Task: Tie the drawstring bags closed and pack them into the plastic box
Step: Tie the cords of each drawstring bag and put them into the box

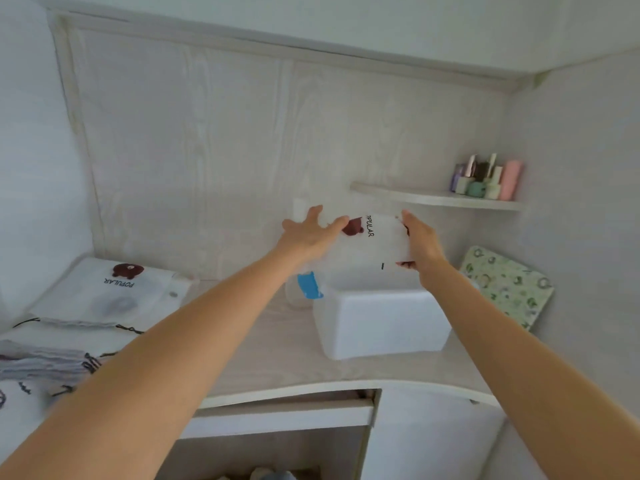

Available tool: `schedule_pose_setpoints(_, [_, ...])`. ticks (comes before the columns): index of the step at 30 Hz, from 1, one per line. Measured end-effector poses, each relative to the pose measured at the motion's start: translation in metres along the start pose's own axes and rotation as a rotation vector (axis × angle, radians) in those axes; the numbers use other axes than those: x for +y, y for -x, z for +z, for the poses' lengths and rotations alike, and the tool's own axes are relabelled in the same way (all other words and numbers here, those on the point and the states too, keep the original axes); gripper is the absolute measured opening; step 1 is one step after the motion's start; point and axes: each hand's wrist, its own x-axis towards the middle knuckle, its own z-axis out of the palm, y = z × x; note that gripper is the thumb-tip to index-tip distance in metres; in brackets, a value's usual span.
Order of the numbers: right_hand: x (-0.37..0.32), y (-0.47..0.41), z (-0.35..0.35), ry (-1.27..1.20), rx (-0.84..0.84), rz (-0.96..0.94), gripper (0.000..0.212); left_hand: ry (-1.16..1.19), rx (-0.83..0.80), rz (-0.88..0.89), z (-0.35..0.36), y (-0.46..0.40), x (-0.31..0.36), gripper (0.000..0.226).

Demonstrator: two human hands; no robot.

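A white drawstring bag (372,247) with a brown bear and the word POPULAR hangs just above the white plastic box (384,322) in the middle of the desk. My left hand (308,233) holds its left side with fingers spread over the cloth. My right hand (420,242) grips its right edge. The box has a blue latch (309,285) on its left end. Another bear-print bag (110,292) lies flat at the left. More white bags with black cords (45,362) are piled nearer the left front edge.
A green patterned pad (505,285) leans against the right wall. A corner shelf (436,199) above it carries several small bottles. Below the desk's curved front edge (311,389) is an open compartment.
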Motion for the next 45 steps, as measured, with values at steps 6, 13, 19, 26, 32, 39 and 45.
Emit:
schedule_pose_setpoints(6, [0.023,-0.036,-0.031,0.55,0.007,-0.185,0.059,-0.362,-0.106,-0.091,0.039,0.001,0.033,0.077])
schedule_pose_setpoints(13, [0.037,-0.05,-0.03,1.085,-0.249,-0.137,0.062,-0.71,-0.24,-0.236,0.073,-0.014,0.032,0.098])
schedule_pose_setpoints(19, [0.04,-0.045,-0.016,1.114,-0.419,-0.124,0.054,-0.866,-0.229,-0.155,0.08,-0.023,0.022,0.081])
schedule_pose_setpoints(26, [0.032,-0.032,-0.001,1.126,-0.469,-0.151,0.053,-0.946,-0.405,-0.115,0.071,-0.035,0.008,0.08])
schedule_pose_setpoints(32, [0.015,-0.005,0.024,1.002,-0.472,-0.241,0.047,-0.424,-0.048,0.18,0.016,-0.027,-0.004,0.032])
schedule_pose_setpoints(39, [0.0,0.04,0.121,0.814,-0.421,-0.545,0.035,-0.141,0.401,0.197,-0.087,0.002,-0.082,0.014])
schedule_pose_setpoints(45, [0.018,0.078,0.223,0.764,-0.527,-0.626,0.036,-0.155,0.566,0.089,-0.143,0.014,-0.165,0.017])
